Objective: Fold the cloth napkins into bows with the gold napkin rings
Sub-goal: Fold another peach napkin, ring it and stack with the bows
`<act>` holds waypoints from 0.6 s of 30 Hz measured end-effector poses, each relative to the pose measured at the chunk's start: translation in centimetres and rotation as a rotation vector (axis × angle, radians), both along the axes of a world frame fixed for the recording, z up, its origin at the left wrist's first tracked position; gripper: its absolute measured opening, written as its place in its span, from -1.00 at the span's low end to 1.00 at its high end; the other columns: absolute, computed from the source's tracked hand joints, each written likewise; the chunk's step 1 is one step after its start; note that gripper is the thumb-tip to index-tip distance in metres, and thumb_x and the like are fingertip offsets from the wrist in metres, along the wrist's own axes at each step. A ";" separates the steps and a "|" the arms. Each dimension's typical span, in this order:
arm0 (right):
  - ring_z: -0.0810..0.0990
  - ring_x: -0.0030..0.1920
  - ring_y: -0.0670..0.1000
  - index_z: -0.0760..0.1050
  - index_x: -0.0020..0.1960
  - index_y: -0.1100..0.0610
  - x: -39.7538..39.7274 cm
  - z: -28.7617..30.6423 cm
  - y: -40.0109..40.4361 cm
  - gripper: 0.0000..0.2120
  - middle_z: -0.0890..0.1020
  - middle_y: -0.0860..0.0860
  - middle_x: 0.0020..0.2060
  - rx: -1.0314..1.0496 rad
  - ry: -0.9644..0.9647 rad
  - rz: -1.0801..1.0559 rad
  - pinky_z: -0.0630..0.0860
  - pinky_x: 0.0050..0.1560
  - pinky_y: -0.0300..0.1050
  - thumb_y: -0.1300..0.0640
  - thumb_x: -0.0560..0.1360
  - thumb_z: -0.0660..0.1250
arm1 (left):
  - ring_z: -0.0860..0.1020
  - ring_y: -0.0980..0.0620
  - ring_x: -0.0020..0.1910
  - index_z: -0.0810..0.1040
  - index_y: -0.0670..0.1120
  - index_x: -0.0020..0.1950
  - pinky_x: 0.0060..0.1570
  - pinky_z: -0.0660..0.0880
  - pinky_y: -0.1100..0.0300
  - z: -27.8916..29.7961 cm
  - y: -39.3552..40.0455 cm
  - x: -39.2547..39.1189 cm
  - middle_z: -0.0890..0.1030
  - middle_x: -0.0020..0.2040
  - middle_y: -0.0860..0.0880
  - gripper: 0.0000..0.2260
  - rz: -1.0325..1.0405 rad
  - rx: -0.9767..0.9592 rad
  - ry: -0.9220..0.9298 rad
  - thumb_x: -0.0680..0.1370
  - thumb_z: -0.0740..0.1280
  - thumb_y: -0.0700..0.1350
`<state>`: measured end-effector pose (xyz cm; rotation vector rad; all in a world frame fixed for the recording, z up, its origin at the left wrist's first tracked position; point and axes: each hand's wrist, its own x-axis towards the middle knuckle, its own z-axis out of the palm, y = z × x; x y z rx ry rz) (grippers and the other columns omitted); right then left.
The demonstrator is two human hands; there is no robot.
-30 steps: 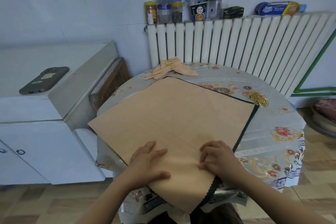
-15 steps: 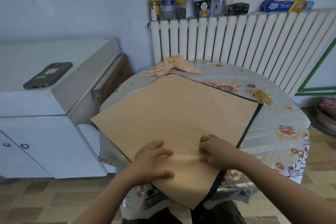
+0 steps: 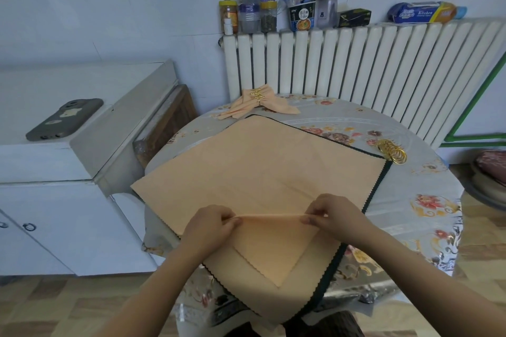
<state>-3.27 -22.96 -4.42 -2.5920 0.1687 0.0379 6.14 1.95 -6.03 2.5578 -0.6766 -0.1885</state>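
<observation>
Round table (image 3: pixel 427 189) under a shiny floral plastic cover, pushed up by a white radiator. Spread flat across most of it: peach napkin (image 3: pixel 254 172), with a dark zigzag-edged cloth (image 3: pixel 379 186) peeking out underneath on the side right of the fingers (image 3: pixel 312 217). Well beyond the fingertips, at the far edge, a few finished peach bows (image 3: pixel 260 104) with gold bands. Off past the right-hand fingers, just beside the dark cloth's corner, a little heap of gold napkin rings (image 3: pixel 393 151).

The blue roll pack (image 3: pixel 423 12) on the radiator (image 3: pixel 383 68) reads "Kitchen" (its other print is too small to read).
</observation>
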 end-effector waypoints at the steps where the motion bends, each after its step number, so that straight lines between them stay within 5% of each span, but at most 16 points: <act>1: 0.52 -0.10 -0.10 0.60 -0.12 -0.01 -0.1 0.2 -0.3 -0.88 0.58 -0.11 -0.16 0.029 -0.021 -0.020 0.41 -0.07 -0.22 -0.03 0.50 0.35 | 0.47 0.12 -0.20 0.51 0.06 -0.26 -0.23 0.34 0.24 0.2 0.3 0.5 0.52 -0.27 0.11 -0.80 -0.004 0.007 -0.004 0.56 0.28 0.01; 4: 0.54 -0.21 -0.13 0.56 -0.23 0.02 -0.1 0.8 -1.2 -0.81 0.60 -0.11 -0.28 0.134 -0.076 -0.052 0.38 -0.21 -0.32 -0.02 0.52 0.32 | 0.41 0.13 -0.31 0.37 0.01 -0.34 -0.32 0.25 0.30 1.4 0.9 1.5 0.45 -0.35 0.04 -0.71 -0.046 -0.008 -0.046 0.58 0.25 -0.02; 9: 0.40 -0.41 -0.23 0.48 -0.31 -0.05 -0.1 3.2 -1.8 -0.75 0.46 -0.16 -0.46 0.101 0.015 0.034 0.26 -0.36 -0.36 0.01 0.55 0.28 | 0.43 0.13 -0.32 0.42 0.04 -0.35 -0.28 0.29 0.18 4.3 0.7 1.8 0.47 -0.37 0.06 -0.71 -0.146 -0.025 -0.049 0.58 0.27 -0.02; 15: 0.51 -0.28 -0.13 0.62 -0.15 0.04 0.1 5.4 -3.1 -0.76 0.61 -0.09 -0.31 0.170 0.271 0.143 0.39 -0.12 -0.16 -0.05 0.55 0.27 | 0.38 0.26 -0.44 0.55 0.04 -0.26 -0.38 0.26 0.37 6.5 1.3 2.2 0.45 -0.46 0.17 -0.79 -0.333 0.042 0.273 0.57 0.29 0.02; 18: 0.52 -0.24 -0.10 0.60 -0.12 0.05 2.0 4.7 -3.2 -0.79 0.58 -0.10 -0.30 0.091 0.137 0.062 0.37 -0.21 -0.22 -0.05 0.54 0.27 | 0.35 0.22 -0.48 0.51 0.01 -0.33 -0.42 0.23 0.33 5.4 0.8 3.6 0.40 -0.48 0.10 -0.75 -0.220 0.020 0.161 0.56 0.32 -0.02</act>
